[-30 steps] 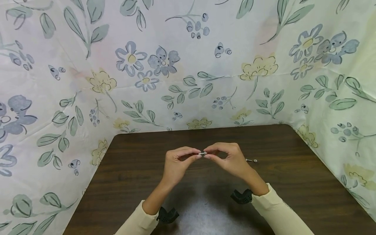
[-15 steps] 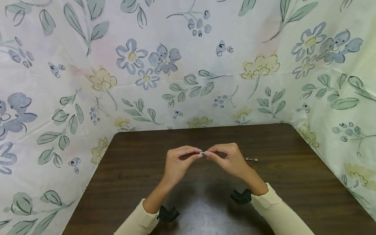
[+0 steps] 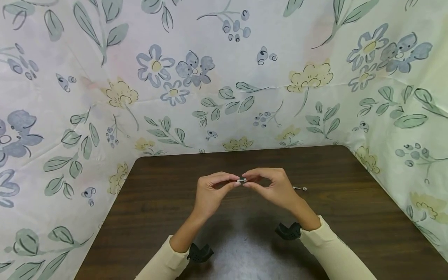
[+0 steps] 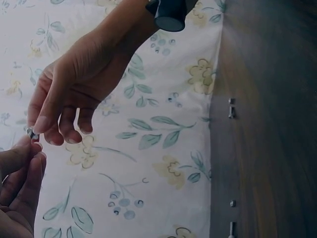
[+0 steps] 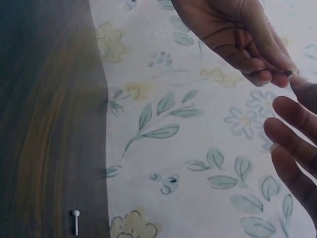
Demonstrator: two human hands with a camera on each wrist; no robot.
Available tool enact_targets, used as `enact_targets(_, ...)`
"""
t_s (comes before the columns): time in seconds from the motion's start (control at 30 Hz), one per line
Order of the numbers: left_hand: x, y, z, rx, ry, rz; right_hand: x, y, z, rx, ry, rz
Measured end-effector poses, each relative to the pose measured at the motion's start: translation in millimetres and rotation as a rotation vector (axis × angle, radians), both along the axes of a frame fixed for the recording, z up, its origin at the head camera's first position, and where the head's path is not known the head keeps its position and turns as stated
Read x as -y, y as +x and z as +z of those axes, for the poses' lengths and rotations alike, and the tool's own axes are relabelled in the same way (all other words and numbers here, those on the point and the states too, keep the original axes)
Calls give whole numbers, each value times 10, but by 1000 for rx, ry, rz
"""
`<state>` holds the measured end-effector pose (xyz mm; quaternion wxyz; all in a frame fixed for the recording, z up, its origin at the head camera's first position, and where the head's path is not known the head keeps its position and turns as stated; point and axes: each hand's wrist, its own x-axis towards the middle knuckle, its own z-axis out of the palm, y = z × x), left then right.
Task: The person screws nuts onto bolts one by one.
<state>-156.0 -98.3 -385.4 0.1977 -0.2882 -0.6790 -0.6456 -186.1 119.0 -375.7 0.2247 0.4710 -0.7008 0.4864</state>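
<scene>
Over the table, both hands meet at a small silver bolt [image 3: 240, 180] with a nut [image 3: 245, 180] at its right end. My left hand [image 3: 211, 191] pinches the bolt's left end between thumb and forefinger. From the other side, the thumb and forefinger of my right hand [image 3: 274, 186] are at the nut, one above and one below it. The left wrist view shows the metal piece [image 4: 31, 133] at the right fingertips. Fingertips hide most of it in the right wrist view, where the right hand's other fingers [image 5: 292, 131] are spread.
Beyond the right wrist a loose bolt [image 3: 296, 188] and a loose nut [image 3: 305, 189] lie on the dark wooden table [image 3: 168, 217]. Two bolt-and-nut pairs show in the left wrist view, one around this nut [image 4: 233, 203]. Floral cloth [image 3: 224, 77] surrounds the table.
The right thumb and forefinger closed on the bolt's right end half a second ago and now stand slightly wider apart around it. The left hand keeps its pinch, nearly still.
</scene>
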Motion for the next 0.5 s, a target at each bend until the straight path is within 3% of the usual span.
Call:
enact_targets(0.23,-4,1,-7,-6,1,-12,13,-17,-26,-42,-10,27)
enact_targets(0.5,-18,11,4,-6,-5,-6,28,-11,-47,-23,-5,37)
